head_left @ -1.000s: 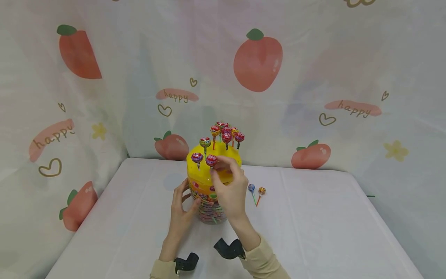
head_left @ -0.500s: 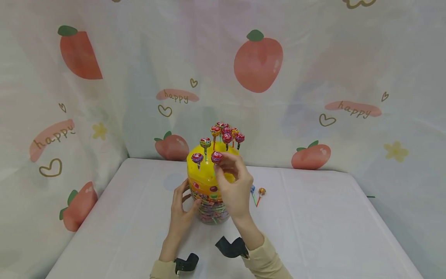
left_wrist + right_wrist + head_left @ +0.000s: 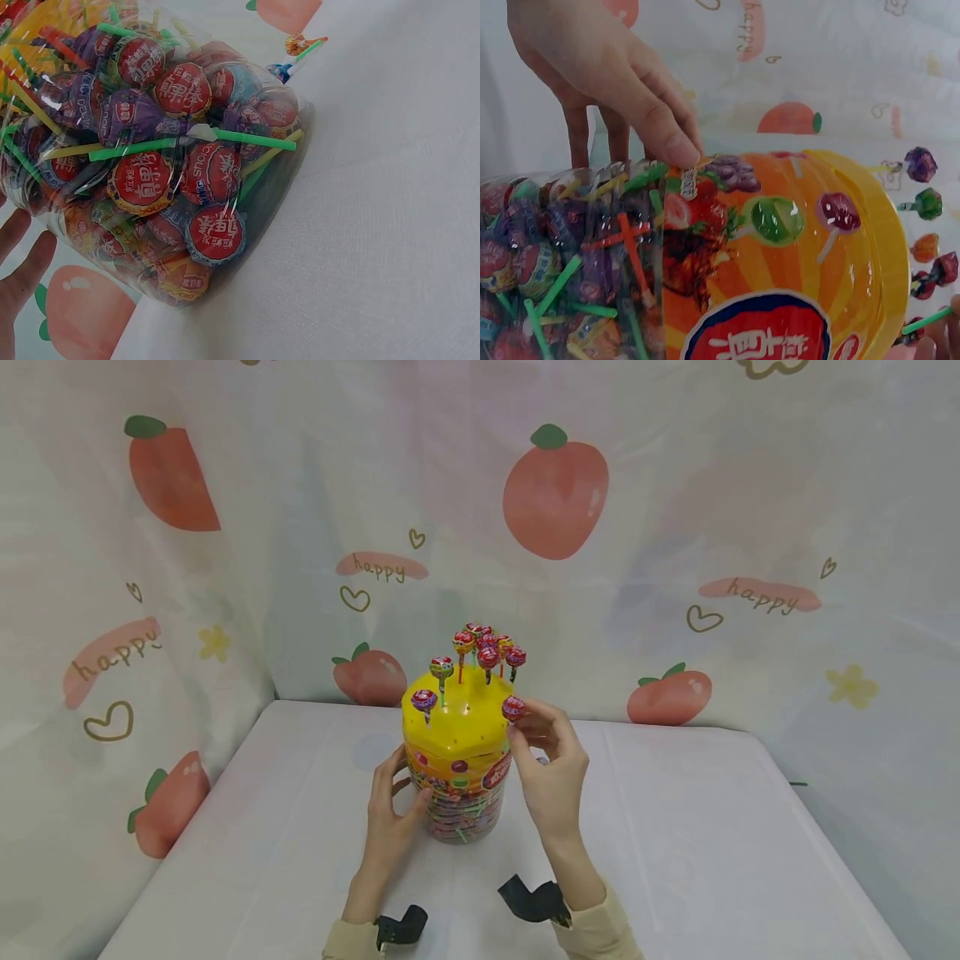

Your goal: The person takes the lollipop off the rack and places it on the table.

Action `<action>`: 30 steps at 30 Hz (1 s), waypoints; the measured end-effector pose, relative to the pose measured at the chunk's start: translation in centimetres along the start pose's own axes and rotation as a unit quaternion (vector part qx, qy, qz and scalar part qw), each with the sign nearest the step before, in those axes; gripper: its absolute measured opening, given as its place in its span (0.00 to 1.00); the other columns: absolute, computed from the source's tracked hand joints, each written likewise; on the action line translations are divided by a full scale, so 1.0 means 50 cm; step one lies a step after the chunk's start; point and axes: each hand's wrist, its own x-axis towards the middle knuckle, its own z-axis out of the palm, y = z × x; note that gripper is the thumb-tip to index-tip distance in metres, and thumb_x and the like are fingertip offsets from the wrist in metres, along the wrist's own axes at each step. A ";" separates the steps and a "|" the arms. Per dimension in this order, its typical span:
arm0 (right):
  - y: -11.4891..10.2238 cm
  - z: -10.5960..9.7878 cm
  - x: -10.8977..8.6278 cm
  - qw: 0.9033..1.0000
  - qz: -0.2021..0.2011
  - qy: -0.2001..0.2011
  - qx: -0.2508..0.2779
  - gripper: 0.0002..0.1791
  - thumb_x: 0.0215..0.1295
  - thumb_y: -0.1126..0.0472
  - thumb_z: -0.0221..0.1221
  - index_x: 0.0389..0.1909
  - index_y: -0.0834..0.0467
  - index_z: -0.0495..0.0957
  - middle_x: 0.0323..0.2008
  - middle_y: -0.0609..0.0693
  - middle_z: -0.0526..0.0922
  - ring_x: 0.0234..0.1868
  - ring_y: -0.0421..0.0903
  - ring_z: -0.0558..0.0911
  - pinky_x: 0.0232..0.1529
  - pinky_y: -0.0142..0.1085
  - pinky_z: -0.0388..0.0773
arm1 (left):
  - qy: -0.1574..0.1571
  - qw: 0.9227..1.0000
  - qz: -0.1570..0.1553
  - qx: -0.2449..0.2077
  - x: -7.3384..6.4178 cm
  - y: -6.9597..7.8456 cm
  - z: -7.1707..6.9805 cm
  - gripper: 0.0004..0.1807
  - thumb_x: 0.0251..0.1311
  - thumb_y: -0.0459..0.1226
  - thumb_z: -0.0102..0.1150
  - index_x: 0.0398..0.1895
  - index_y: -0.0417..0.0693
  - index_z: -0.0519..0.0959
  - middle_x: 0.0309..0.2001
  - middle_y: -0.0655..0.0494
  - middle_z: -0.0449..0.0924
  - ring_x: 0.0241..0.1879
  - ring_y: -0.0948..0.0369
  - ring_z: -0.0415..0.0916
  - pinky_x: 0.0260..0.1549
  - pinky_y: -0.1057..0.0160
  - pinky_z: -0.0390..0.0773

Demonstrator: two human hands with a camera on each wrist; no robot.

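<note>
A clear ribbed jar [image 3: 461, 822] full of wrapped lollipops stands on the white table. It has a yellow lid [image 3: 457, 727] with several lollipops [image 3: 441, 667] standing upright in it. My left hand [image 3: 392, 818] grips the jar's left side, thumb toward the front. In the right wrist view that hand [image 3: 615, 67] lies against the ribbed wall. My right hand [image 3: 555, 772] pinches a red and purple lollipop [image 3: 513, 708] beside the lid's right edge. Its green stick [image 3: 926, 321] shows at the lower right of the right wrist view; much of the right hand is outside that view.
Two loose lollipops, one orange [image 3: 295, 43] and one blue [image 3: 279, 71], lie on the table right of the jar. My right hand mostly hides them in the head view. A fruit-printed curtain [image 3: 675, 485] rises behind the table [image 3: 712, 860].
My right hand has carried the lollipop from over the front of the lid to the right, past its edge. The left hand and the jar have stayed in place.
</note>
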 end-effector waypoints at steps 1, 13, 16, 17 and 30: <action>0.005 -0.006 -0.002 1.000 0.003 0.004 0.000 0.16 0.60 0.70 0.61 0.50 0.63 0.78 0.37 0.59 0.82 0.38 0.37 0.79 0.41 0.23 0.78 | 0.000 1.000 -0.001 0.002 -0.001 -0.009 0.002 0.41 0.51 0.26 0.65 0.70 0.41 0.60 0.63 0.43 0.67 0.60 0.56 0.68 0.52 0.44 0.78; 0.083 -0.080 -0.023 0.996 0.058 0.067 -0.030 0.17 0.57 0.72 0.63 0.49 0.64 0.79 0.33 0.44 0.82 0.34 0.33 0.80 0.36 0.19 0.77 | -0.020 1.000 -0.013 0.005 -0.006 -0.027 -0.002 0.41 0.57 0.33 0.64 0.73 0.56 0.57 0.66 0.53 0.65 0.63 0.63 0.66 0.56 0.56 0.78; 0.104 -0.094 -0.022 0.993 0.071 0.081 -0.039 0.16 0.57 0.71 0.64 0.48 0.63 0.80 0.31 0.42 0.82 0.33 0.32 0.80 0.35 0.19 0.77 | -0.018 1.000 -0.008 0.007 -0.005 -0.027 -0.002 0.41 0.57 0.33 0.64 0.73 0.55 0.57 0.65 0.52 0.65 0.62 0.62 0.66 0.55 0.54 0.79; 0.110 -0.098 -0.021 0.992 0.077 0.086 -0.042 0.16 0.57 0.71 0.64 0.47 0.63 0.80 0.31 0.40 0.81 0.33 0.31 0.80 0.34 0.19 0.76 | -0.018 1.000 -0.007 0.008 -0.005 -0.027 -0.002 0.41 0.57 0.34 0.64 0.73 0.55 0.57 0.65 0.52 0.65 0.62 0.62 0.66 0.55 0.54 0.79; 0.180 -0.136 -0.009 0.977 0.168 0.116 -0.054 0.17 0.55 0.73 0.64 0.47 0.67 0.79 0.27 0.38 0.80 0.28 0.29 0.79 0.30 0.17 0.75 | -0.015 1.000 -0.011 -0.008 -0.003 -0.028 0.000 0.42 0.54 0.30 0.65 0.72 0.53 0.58 0.66 0.52 0.65 0.62 0.60 0.66 0.55 0.47 0.78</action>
